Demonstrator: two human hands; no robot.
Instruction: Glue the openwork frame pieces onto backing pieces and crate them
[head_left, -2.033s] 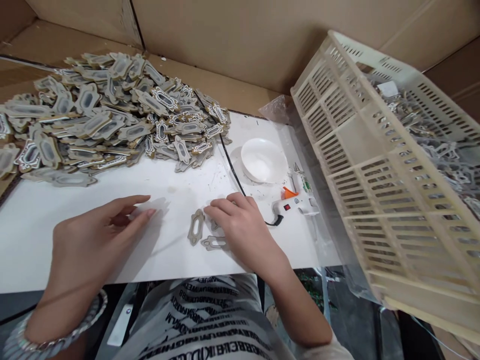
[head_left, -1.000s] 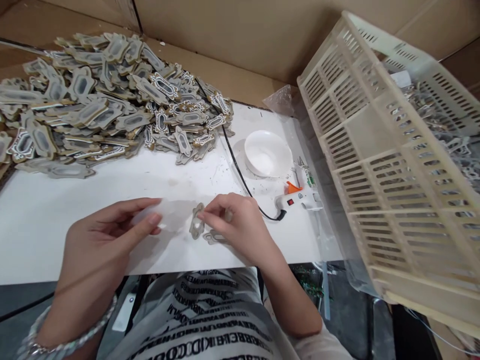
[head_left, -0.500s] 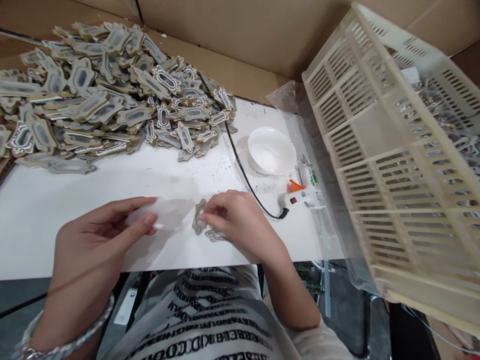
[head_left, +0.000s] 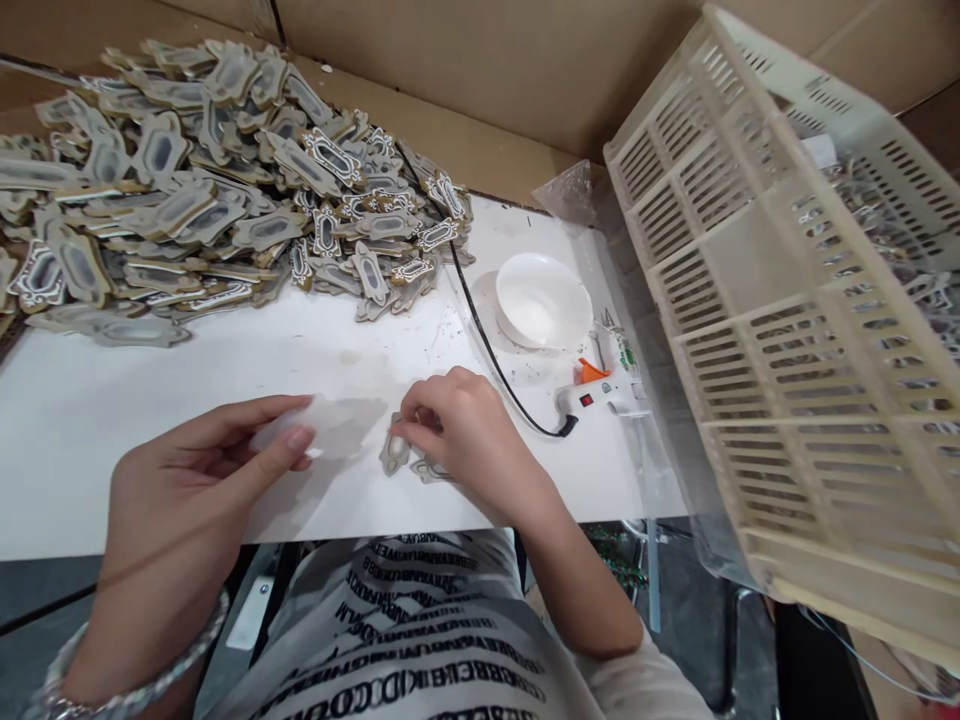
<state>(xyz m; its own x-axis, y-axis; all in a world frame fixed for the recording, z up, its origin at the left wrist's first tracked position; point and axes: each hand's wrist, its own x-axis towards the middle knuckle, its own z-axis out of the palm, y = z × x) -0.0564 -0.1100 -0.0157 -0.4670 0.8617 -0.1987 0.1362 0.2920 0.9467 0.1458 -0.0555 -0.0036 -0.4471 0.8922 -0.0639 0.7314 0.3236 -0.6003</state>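
My left hand (head_left: 202, 465) pinches a thin, translucent white plastic piece (head_left: 330, 425) between thumb and fingers, above the white tabletop. To the right, my right hand (head_left: 457, 420) is closed with thumb and forefinger at the upper end of a small ornate grey frame (head_left: 394, 455) that has an oblong opening. The fingertips cover part of this frame. Another similar grey frame (head_left: 429, 470) lies on the tabletop, partly beneath my right hand.
A large heap of ornate frames (head_left: 180, 210) covers the back left. A white bowl (head_left: 544, 300), a black cable (head_left: 480, 330) and a white glue gun (head_left: 600, 395) with an orange part lie right of centre. A slatted cream crate (head_left: 750, 300) stands tilted at right.
My right hand has shifted slightly left and up, and the frame at its fingertips has moved a little left and turned. My left hand stays almost still.
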